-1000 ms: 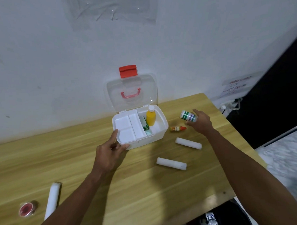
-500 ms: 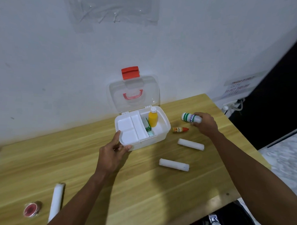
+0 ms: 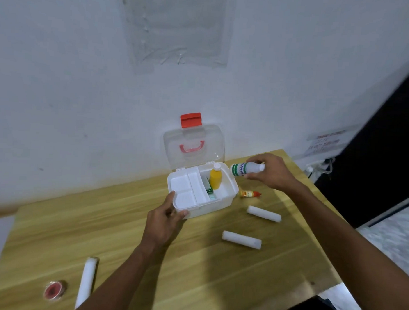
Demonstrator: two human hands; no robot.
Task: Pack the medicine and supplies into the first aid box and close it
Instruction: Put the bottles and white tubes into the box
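Note:
The white first aid box (image 3: 220,203) stands open on the wooden table, its clear lid (image 3: 193,146) with red latch leaning on the wall. Inside are a white divider tray, a yellow bottle (image 3: 215,178) and a green packet (image 3: 208,187). My left hand (image 3: 165,220) grips the box's near left corner. My right hand (image 3: 272,173) holds a white bottle with a green label (image 3: 244,168) sideways, just above the box's right rim. A small orange dropper bottle (image 3: 250,194) lies right of the box. Two white gauze rolls (image 3: 263,213) (image 3: 241,239) lie nearer.
A third white roll (image 3: 86,282) and a red tape roll (image 3: 53,290) lie at the table's near left. The table's right edge drops beside a dark doorway; a power strip (image 3: 320,165) sits by the wall at far right.
My right hand has lifted the green-labelled bottle off the table and carried it left, up to the box's right rim. My left hand stays on the box corner.

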